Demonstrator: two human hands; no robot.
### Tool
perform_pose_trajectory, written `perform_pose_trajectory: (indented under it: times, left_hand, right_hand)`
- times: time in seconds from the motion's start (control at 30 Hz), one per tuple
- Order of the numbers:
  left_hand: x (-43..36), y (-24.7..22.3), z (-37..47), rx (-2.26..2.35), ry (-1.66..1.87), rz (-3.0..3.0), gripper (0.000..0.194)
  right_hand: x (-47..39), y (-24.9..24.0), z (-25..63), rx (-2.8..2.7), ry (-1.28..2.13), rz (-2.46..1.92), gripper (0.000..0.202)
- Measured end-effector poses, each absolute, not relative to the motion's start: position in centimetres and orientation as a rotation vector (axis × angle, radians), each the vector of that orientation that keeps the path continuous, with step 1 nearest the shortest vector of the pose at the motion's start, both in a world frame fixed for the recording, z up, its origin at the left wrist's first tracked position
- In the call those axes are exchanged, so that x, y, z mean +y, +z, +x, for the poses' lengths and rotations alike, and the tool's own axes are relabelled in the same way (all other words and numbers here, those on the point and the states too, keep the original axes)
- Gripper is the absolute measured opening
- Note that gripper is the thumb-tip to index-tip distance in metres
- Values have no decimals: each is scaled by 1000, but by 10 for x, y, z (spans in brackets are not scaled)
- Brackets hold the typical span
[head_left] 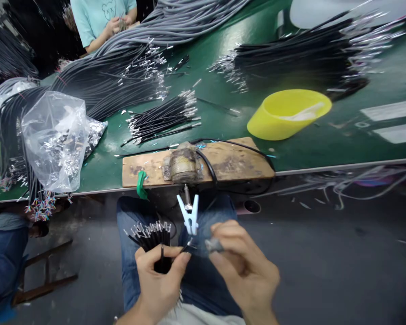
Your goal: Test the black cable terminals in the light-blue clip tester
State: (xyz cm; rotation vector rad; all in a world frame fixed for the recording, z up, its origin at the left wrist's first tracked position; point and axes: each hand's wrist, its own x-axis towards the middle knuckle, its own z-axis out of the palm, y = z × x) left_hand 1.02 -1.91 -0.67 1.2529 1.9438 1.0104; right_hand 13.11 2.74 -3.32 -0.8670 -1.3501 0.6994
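Note:
My left hand is closed around a bundle of short black cables with stripped silvery ends, held above my lap. One cable end sticks out to the right between thumb and forefinger. Just right of it, my right hand is in a pinch on a small greyish piece, too blurred to name. Above both hands, a light-blue clothes peg hangs at the metal tip of a round, motor-like device on a wooden board.
A green clamp grips the board at the table edge. On the green table lie black cable piles, long grey cables, a plastic bag and a yellow container. Another person works across the table.

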Motion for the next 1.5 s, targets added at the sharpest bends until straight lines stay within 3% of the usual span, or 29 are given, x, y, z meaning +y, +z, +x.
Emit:
perform_pose_trajectory:
  times: [0.23,0.63,0.8,0.97,1.1,1.2,1.33,1.5]
  left_hand:
    - [-17,-8,13,1893,1141,1337,12]
    - [-13,-1,15,1932,1021,1191,15]
    - [-14,-11,8,1884,1005,1178,20]
    - [-15,-16,7,1812,998,1138,24]
    - [-12,-18,3,1669,973,1110,45]
    - [-6,-15,-1,1552,980,1137,54]
    - [5,-3,-6,1467,1022,1202,42]
    - [11,7,-6,1464,1029,1239,29]
  right_hand:
    - [35,-30,129,-1459,945,-949,12]
    - [25,-35,121,-1417,696,-989,15]
    - [31,-35,129,-1408,775,-942,15]
    - [29,-35,131,-1361,1072,-920,3]
    - [28,-34,128,-1294,1230,-873,21]
    - [28,-39,126,-1081,1589,-712,31]
    - [34,-44,126,-786,1941,-585,32]
    - [42,-40,124,-615,2131,-502,31]
